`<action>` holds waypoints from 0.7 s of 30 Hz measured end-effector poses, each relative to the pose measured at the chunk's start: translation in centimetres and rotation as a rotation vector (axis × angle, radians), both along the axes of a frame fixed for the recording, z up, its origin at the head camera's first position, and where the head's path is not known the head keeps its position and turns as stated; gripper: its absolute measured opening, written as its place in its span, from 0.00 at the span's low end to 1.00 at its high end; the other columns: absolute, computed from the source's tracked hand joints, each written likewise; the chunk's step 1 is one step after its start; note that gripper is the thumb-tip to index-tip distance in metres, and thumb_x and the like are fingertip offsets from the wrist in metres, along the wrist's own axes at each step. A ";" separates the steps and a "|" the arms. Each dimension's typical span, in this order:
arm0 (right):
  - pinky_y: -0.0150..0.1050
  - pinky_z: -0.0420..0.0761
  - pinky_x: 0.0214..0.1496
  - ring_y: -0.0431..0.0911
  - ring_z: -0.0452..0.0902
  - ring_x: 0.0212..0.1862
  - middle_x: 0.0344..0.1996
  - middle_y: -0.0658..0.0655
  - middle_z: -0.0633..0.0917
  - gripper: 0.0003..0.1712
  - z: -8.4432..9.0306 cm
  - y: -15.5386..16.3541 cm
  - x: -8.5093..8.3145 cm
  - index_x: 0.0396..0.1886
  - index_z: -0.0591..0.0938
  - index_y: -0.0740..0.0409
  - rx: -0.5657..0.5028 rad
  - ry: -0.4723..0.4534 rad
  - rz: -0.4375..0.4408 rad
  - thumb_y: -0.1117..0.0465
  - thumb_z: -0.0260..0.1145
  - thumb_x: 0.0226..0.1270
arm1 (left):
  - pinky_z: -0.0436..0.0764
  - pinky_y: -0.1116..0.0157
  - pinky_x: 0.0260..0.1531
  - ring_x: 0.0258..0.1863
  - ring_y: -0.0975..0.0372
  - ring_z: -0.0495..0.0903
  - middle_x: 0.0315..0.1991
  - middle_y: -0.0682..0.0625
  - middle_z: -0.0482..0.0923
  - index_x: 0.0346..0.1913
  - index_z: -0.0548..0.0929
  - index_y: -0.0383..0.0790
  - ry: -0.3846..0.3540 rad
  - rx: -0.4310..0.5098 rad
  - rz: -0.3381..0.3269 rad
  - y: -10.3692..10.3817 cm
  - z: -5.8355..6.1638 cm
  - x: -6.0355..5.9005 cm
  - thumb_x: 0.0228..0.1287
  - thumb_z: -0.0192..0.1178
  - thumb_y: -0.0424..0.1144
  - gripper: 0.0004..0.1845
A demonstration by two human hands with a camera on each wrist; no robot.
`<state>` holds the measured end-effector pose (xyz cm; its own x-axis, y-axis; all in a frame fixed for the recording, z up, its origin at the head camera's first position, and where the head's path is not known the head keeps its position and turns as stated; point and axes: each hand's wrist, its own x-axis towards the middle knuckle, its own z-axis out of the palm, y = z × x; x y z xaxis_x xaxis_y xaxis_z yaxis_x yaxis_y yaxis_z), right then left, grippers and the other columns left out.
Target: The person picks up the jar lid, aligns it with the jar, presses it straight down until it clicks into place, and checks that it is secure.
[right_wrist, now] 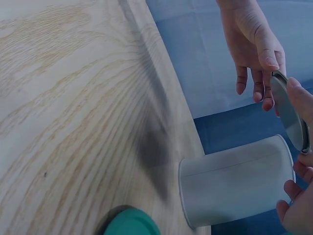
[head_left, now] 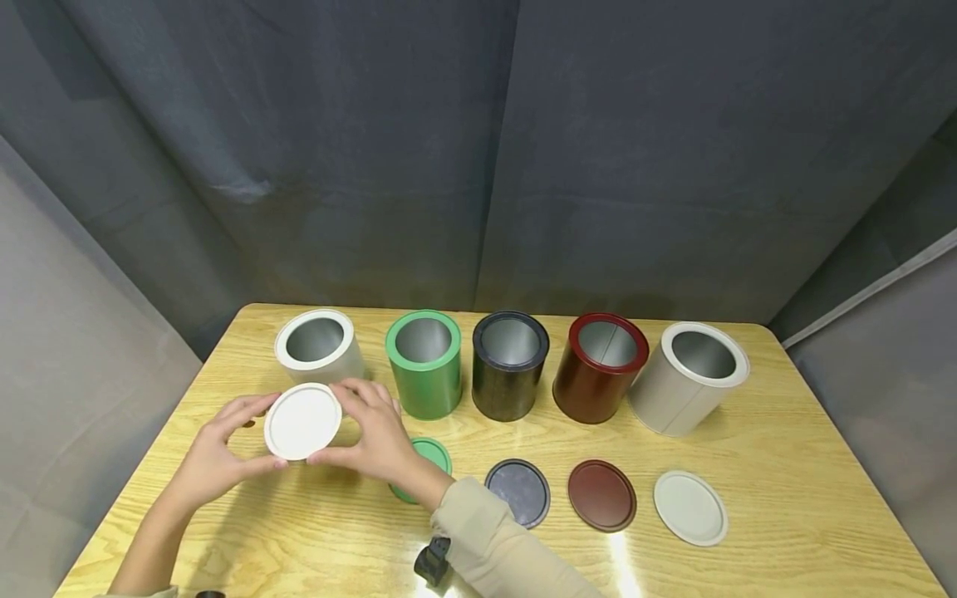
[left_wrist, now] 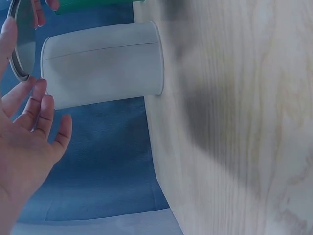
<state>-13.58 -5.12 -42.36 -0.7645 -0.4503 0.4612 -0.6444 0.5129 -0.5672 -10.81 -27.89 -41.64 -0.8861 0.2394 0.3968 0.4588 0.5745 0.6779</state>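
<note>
A round white lid (head_left: pixel 302 421) is held up above the table between both hands, its flat face toward the head camera. My left hand (head_left: pixel 213 461) pinches its left edge with thumb and fingertips. The right hand (head_left: pixel 377 432) pinches the opposite edge the same way. Just behind the lid stands an uncovered white can (head_left: pixel 342 361), upright near the table's far left. The left wrist view has the left hand (left_wrist: pixel 29 127) beside that can, its outer fingers spread. A green lid (head_left: pixel 434 453) lies under the right forearm, partly hidden.
To the right, uncovered green (head_left: pixel 429 390), black (head_left: pixel 507 389), dark red (head_left: pixel 591 386) and off-white (head_left: pixel 673 397) cans continue the row. In front lie black (head_left: pixel 518 492), dark red (head_left: pixel 601 496) and off-white (head_left: pixel 691 507) lids. A curtain (head_left: pixel 493 166) hangs behind the wooden table (head_left: pixel 792 465).
</note>
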 end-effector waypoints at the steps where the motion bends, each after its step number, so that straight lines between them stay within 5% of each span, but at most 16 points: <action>1: 0.37 0.63 0.54 0.42 0.61 0.56 0.55 0.48 0.71 0.46 0.1 0.0 0.0 0.59 0.72 0.48 0.001 0.000 -0.003 0.41 0.76 0.36 | 0.63 0.73 0.41 0.48 0.71 0.66 0.47 0.53 0.73 0.56 0.74 0.33 0.006 0.006 -0.002 0.0 0.1 0.0 0.25 0.77 0.28 0.43; 11: 0.38 0.64 0.54 0.44 0.62 0.56 0.55 0.52 0.71 0.46 1.5 -0.2 -0.5 0.60 0.72 0.53 -0.013 0.004 -0.016 0.43 0.76 0.37 | 0.64 0.76 0.40 0.43 0.71 0.68 0.46 0.53 0.74 0.53 0.73 0.24 0.047 0.055 -0.012 1.0 2.5 0.1 0.25 0.72 0.18 0.40; 17: 0.38 0.63 0.56 0.43 0.62 0.56 0.55 0.50 0.71 0.45 2.2 -0.3 -1.1 0.60 0.72 0.52 -0.008 0.001 -0.028 0.42 0.75 0.39 | 0.65 0.77 0.40 0.44 0.71 0.69 0.47 0.58 0.73 0.54 0.74 0.26 0.066 0.081 -0.005 0.2 1.7 -1.0 0.26 0.72 0.17 0.40; 21: 0.39 0.62 0.57 0.44 0.61 0.57 0.55 0.50 0.71 0.45 2.6 -0.4 -1.5 0.60 0.72 0.53 0.003 -0.003 -0.047 0.42 0.75 0.40 | 0.66 0.78 0.39 0.42 0.70 0.69 0.45 0.59 0.73 0.52 0.74 0.23 0.093 0.087 0.002 1.1 3.2 -0.8 0.27 0.70 0.15 0.37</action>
<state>-15.05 -5.54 -39.71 -0.7860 -0.4155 0.4579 -0.6181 0.5442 -0.5672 -11.60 -26.81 -38.43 -0.8449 0.1990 0.4965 0.5210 0.5164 0.6796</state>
